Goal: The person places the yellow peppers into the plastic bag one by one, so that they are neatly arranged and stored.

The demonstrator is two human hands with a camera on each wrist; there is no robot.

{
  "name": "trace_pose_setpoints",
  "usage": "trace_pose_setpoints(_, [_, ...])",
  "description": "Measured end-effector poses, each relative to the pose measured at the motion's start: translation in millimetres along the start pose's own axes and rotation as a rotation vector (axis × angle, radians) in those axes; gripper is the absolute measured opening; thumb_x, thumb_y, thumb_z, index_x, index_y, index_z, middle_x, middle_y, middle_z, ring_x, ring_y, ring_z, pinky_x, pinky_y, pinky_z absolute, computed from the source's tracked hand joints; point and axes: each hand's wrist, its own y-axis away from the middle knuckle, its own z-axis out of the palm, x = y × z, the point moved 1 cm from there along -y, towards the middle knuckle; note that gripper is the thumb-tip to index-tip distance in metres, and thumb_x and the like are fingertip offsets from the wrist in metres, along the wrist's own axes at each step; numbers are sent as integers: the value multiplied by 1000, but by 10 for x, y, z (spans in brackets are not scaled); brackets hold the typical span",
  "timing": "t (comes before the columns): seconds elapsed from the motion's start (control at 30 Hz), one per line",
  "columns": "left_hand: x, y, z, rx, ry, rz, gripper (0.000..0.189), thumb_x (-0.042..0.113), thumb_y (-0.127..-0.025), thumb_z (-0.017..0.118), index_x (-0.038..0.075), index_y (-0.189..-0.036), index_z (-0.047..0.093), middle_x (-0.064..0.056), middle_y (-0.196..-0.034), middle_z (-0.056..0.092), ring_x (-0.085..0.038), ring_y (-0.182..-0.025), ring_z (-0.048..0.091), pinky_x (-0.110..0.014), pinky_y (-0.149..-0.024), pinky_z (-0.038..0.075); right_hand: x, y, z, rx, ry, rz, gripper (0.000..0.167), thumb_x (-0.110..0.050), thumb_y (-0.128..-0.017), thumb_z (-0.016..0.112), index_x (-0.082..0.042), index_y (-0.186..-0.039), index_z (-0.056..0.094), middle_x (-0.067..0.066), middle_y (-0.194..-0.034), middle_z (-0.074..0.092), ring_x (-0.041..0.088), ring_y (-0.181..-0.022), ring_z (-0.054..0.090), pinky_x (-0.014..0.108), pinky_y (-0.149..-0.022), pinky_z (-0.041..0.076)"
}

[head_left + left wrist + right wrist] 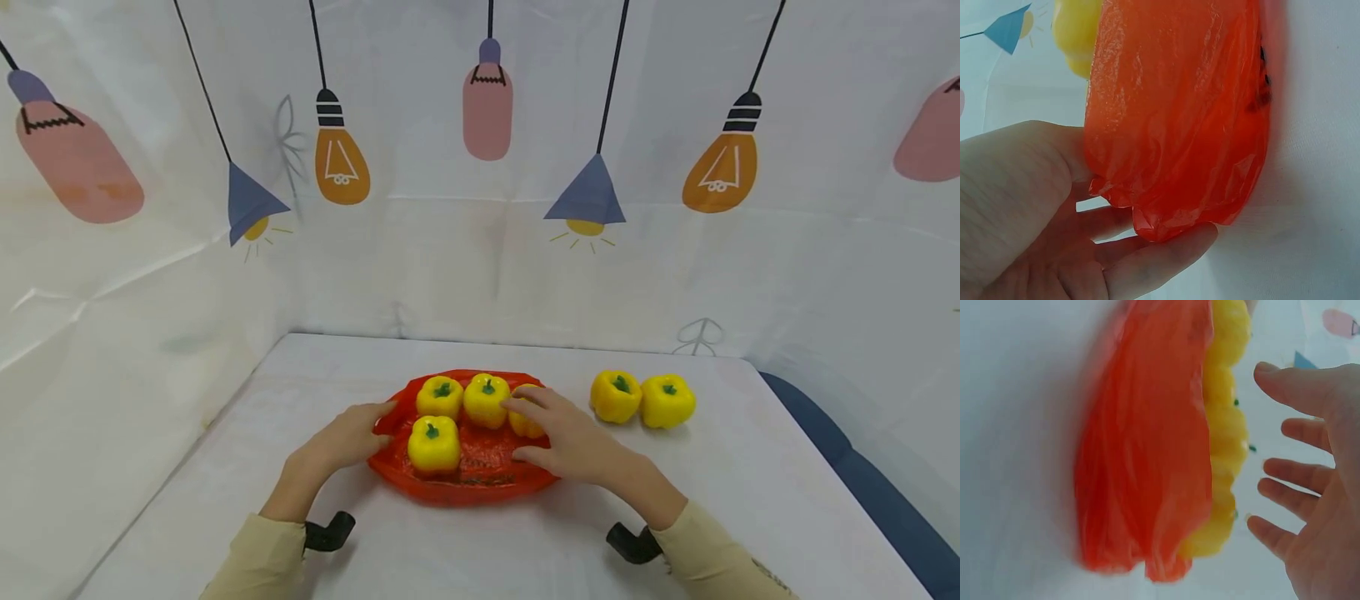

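Observation:
A red plastic bag (487,492) lies wide-mouthed on the table, black print showing through its film. Several yellow bell peppers (435,446) with green stems sit inside it. My left hand (341,437) holds the bag's left edge; the left wrist view shows thumb and fingers around the crumpled red film (1172,156). Over the bag's right side hovers my right hand (562,437), fingers spread, partly hiding a pepper (522,423). In the right wrist view, those fingers (1291,487) stand apart from the peppers (1225,431) and grip nothing.
Two more yellow bell peppers (617,397) stand side by side on the white table (750,500), right of the bag. Behind the table hangs a white sheet (420,267) printed with lamps. A dark blue chair-like edge (847,467) shows at the right.

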Motion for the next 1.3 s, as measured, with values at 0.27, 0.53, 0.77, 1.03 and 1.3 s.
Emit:
trace_pose_setpoints(0.27, [21, 17, 1, -17, 9, -7, 58, 17, -92, 66, 6, -146, 49, -15, -145, 55, -34, -132, 52, -57, -107, 47, 371, 93, -230, 20, 63, 124, 61, -32, -90, 71, -26, -146, 48, 5, -154, 42, 30, -136, 49, 50, -101, 53])
trace_pose_setpoints(0.53, [6, 48, 10, -28, 19, 5, 59, 16, -90, 67, 6, -146, 49, -13, -145, 55, -32, -131, 52, -57, -107, 46, 619, 157, -420, 38, 180, 83, 63, -18, -86, 73, -17, -144, 51, 14, -150, 47, 38, -135, 48, 59, -107, 45])
trace_pose_setpoints(0.77, [6, 40, 15, -42, 21, 1, 59, 14, -90, 67, 9, -146, 50, -12, -144, 56, -28, -124, 54, -56, -103, 50, 853, 203, -480, 8, 260, 136, 64, -11, -83, 73, -14, -144, 51, 19, -146, 49, 42, -132, 49, 59, -106, 46])
trace_pose_setpoints(1.03, [11, 36, 18, -35, 16, 0, 58, 14, -90, 66, 8, -145, 51, -12, -143, 57, -27, -122, 55, -56, -104, 49, 965, 191, -481, -81, 270, 259, 66, -2, -83, 66, -11, -146, 48, 28, -146, 46, 50, -132, 45, 65, -105, 43])
trace_pose_setpoints(1.3, [6, 53, 28, -24, 25, 2, 57, 13, -90, 66, 8, -145, 51, -12, -143, 57, -29, -125, 54, -56, -104, 49, 991, 171, -480, -101, 319, 254, 61, -9, -83, 74, -9, -140, 54, 23, -134, 58, 45, -123, 51, 60, -103, 48])
